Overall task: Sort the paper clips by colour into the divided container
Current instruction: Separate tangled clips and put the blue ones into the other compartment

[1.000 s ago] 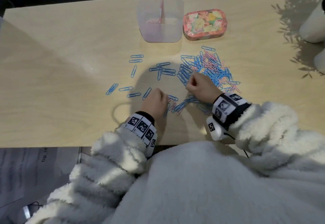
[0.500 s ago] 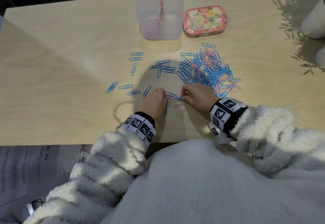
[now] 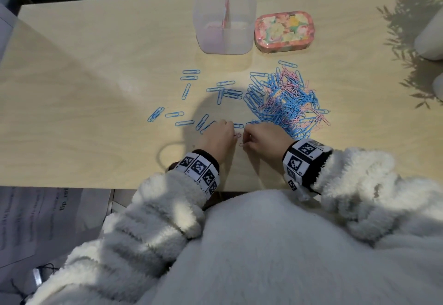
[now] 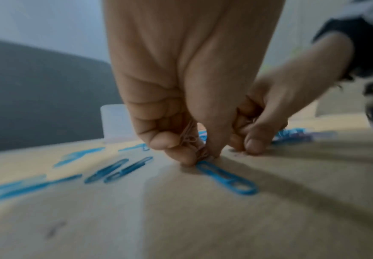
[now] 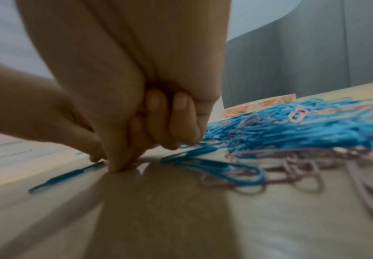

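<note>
A mixed pile of blue and pink paper clips (image 3: 285, 98) lies right of centre, with loose blue clips (image 3: 187, 89) spread to its left. The clear divided container (image 3: 225, 24) stands at the back, pink showing in its left half. My left hand (image 3: 231, 134) rests near the front edge. It grips a bunch of pink clips (image 4: 190, 138) in its curled fingers, fingertips down by a blue clip (image 4: 225, 178). My right hand (image 3: 245, 137) is right beside it, its curled fingers (image 5: 119, 164) pinching a pink clip (image 3: 241, 144) on the table.
A floral tin (image 3: 284, 31) sits right of the container. White pots (image 3: 429, 38) stand at the far right edge. The wooden table (image 3: 84, 89) ends just behind my wrists, with papers (image 3: 36, 221) on the floor below left.
My right hand has come from the pile's edge toward me and to the left, and now meets the left hand. The left hand has stayed in place.
</note>
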